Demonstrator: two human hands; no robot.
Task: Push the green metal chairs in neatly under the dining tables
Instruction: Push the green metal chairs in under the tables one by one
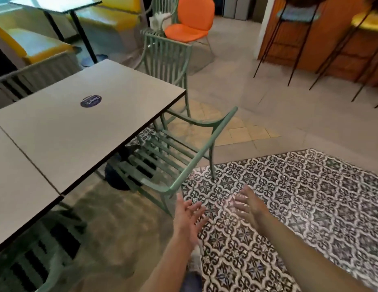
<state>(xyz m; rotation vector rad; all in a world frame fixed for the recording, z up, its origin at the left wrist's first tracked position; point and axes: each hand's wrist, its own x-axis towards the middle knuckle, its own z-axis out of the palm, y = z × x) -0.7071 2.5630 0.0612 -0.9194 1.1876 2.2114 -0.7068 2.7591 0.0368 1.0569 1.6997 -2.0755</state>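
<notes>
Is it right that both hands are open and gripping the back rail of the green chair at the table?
Not quite. The head view shows the left hand and right hand open but short of the green chair, touching nothing. It does stand at the table.

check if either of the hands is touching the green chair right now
No, the left hand and right hand are both open over the patterned floor, short of the nearest green chair.
</notes>
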